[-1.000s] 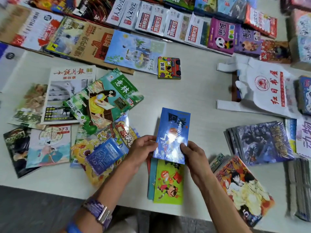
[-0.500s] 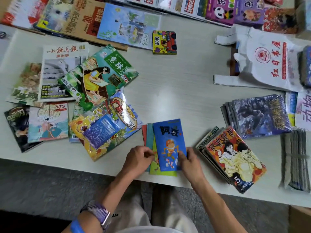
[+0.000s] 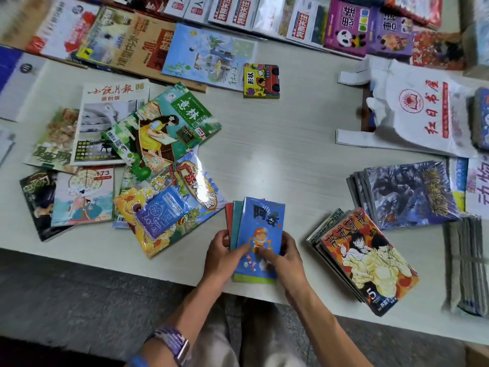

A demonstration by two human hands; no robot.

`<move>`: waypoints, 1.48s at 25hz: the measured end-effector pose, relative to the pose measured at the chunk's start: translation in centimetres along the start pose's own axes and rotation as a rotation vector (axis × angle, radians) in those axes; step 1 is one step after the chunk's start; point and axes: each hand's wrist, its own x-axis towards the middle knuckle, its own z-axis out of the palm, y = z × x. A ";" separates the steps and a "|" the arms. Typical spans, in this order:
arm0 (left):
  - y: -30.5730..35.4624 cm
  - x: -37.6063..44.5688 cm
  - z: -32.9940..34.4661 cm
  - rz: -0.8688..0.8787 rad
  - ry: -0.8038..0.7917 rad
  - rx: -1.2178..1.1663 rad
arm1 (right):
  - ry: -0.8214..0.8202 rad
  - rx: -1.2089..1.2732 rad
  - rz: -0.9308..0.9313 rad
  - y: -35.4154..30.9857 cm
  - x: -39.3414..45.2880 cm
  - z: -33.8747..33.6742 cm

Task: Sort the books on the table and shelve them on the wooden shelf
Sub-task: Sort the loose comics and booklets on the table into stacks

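A small stack of slim books lies at the table's near edge, topped by a blue comic book [image 3: 264,221] with an orange cartoon figure. My left hand [image 3: 223,254] grips the stack's left side, thumb across the cover. From the right, my right hand [image 3: 284,256] clasps the same stack, fingers on the cover. Green and red edges of the lower books [image 3: 234,221] stick out to the left. No wooden shelf is in view.
Loose magazines [image 3: 161,133] are scattered at the left. A manga stack [image 3: 367,260] lies right of my hands, a dark wrapped stack [image 3: 407,194] beyond it. A white plastic bag [image 3: 412,112] sits far right. Rows of books [image 3: 238,14] line the far edge of the table [image 3: 277,144].
I have lowered the blue comic onto the green book near the table's edge, and both hands now hold the stack's sides. The camera tilted down toward me.
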 end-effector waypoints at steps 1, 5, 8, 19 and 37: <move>0.4 0.2 -0.1 -0.056 -0.023 -0.117 | -0.016 0.021 0.033 -0.6 0.6 0.4; 1.5 0.4 -0.8 0.039 -0.290 -0.243 | -0.100 0.160 0.088 -1.5 1.9 0.1; 1.7 0.2 -0.7 0.144 -0.377 -0.216 | -0.030 0.208 -0.025 -2.0 2.0 -0.3; 1.5 1.1 -3.0 0.382 -0.045 0.398 | 0.153 -0.336 -0.378 -2.8 -0.2 3.2; -3.4 8.4 -31.4 0.353 0.258 0.734 | 0.028 -0.760 0.014 -2.1 -0.7 20.3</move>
